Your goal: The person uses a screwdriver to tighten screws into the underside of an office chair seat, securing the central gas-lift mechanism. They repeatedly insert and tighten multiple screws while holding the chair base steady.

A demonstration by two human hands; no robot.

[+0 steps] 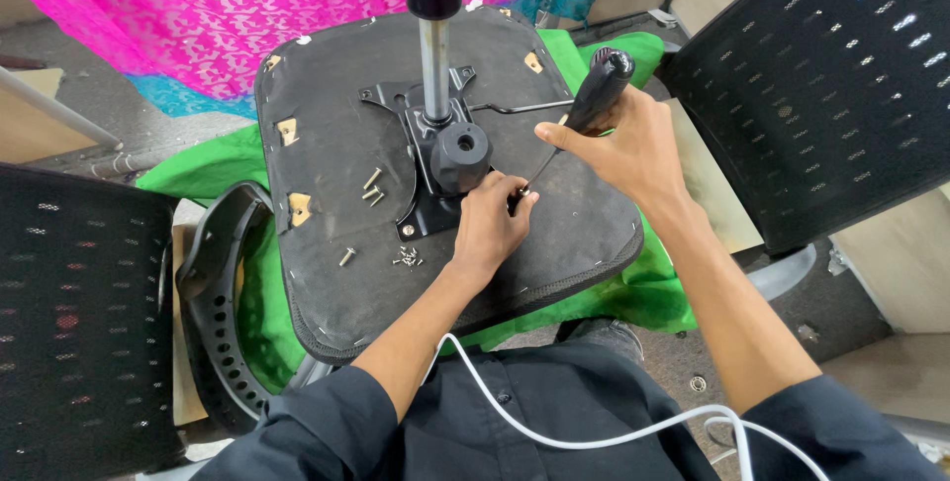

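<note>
Screwdriver [591, 105] in our right hand [618, 149]: it has a thick black handle with a rounded top, and a thin metal shaft that slants down and to the left. Our right fingers are wrapped tight around the handle. The tip meets the black metal mechanism plate [421, 159] at its lower right corner, where our left hand [492, 229] rests on the upturned seat base [336, 273]. Our left fingertips are pinched together around the shaft's tip; whatever small part sits under them is hidden. The plate sits in the middle of the dark, felt-covered seat underside, with a shiny gas cylinder [433, 55] rising from it and a round black knob [460, 152] beside it. Loose screws [374, 187] lie on the seat left of the plate.
</note>
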